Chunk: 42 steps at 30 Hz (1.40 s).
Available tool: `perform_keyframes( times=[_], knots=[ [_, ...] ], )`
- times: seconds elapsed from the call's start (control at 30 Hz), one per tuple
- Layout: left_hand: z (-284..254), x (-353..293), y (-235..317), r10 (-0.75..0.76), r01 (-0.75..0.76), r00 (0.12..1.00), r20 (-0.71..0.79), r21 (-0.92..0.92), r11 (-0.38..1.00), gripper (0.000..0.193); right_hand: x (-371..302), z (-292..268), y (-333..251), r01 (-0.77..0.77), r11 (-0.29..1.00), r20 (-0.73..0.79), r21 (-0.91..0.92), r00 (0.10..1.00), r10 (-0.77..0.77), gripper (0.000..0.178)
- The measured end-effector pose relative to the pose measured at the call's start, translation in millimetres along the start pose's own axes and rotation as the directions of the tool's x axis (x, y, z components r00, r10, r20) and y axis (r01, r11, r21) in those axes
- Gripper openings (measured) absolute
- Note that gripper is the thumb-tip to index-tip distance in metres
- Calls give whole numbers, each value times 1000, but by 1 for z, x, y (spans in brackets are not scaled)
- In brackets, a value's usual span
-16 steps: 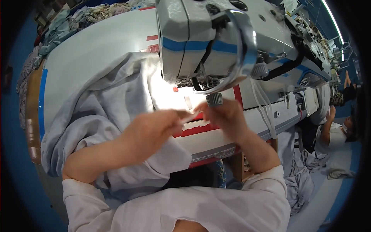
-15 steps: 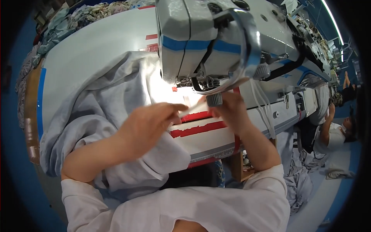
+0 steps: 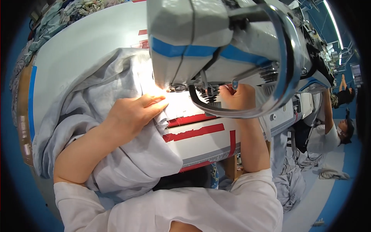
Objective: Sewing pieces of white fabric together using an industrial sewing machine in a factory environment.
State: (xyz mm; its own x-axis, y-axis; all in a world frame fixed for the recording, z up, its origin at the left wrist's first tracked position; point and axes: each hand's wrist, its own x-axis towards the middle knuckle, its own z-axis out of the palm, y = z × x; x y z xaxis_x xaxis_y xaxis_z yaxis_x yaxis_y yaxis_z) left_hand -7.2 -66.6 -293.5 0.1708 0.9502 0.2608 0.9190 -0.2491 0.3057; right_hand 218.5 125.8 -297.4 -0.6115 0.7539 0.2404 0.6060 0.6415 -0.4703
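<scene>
A white sewing machine [image 3: 174,23] with blue bands stands over the work surface, its lamp lighting the needle area. My left hand [image 3: 129,116] is closed left of the needle area, its fingertips pinching the edge of a light grey cloth [image 3: 143,160]. That cloth lies in folds under my left forearm and hangs over the front edge. Under the machine head, behind a curved metal bar [image 3: 284,77], is my right hand [image 3: 241,96]. Its thumb and fingers are pinched together near the needle mechanism; whatever is between them is too small to make out.
Red tape [image 3: 193,132] marks the white table [image 3: 73,50], with a measuring scale along the front edge. Piled fabric [image 3: 58,29] lies at the far left. At the right, a person [image 3: 324,135] sits beside heaped grey cloth [image 3: 288,179].
My hands, close together before, have moved apart: the left to the left onto the cloth's edge, the right to the right and upward behind the bar. The machine looks larger in view.
</scene>
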Motion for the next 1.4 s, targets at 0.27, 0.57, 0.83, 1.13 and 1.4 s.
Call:
perform_keyframes(
  times=[0.27, 0.57, 0.83, 1.13, 1.4],
  knots=[
    [2, -2, 6, -73, 68, 994, 86, 56, 996, 39, -53, 6, -29, 472, 879, 88, -69, 880, -466, 56],
    [3, 4, 7, 23, -21, 999, -24, 60, 998, 38, -49, 6, -32, 532, 840, 75, -108, 847, -527, 46],
    [10, -6, -5, 89, -83, 995, -33, 153, 985, 37, -24, 46, -33, 681, 731, 345, 41, 677, -651, 28],
    [-4, 3, -13, 87, -97, 993, 83, 126, 987, 40, -27, 65, -16, 624, 779, 268, 66, 741, -616, 14],
    [-3, 8, -16, 58, -72, 993, 106, 130, 989, 38, -25, 56, -13, 537, 839, 408, 83, 750, -520, 22]
  ],
)
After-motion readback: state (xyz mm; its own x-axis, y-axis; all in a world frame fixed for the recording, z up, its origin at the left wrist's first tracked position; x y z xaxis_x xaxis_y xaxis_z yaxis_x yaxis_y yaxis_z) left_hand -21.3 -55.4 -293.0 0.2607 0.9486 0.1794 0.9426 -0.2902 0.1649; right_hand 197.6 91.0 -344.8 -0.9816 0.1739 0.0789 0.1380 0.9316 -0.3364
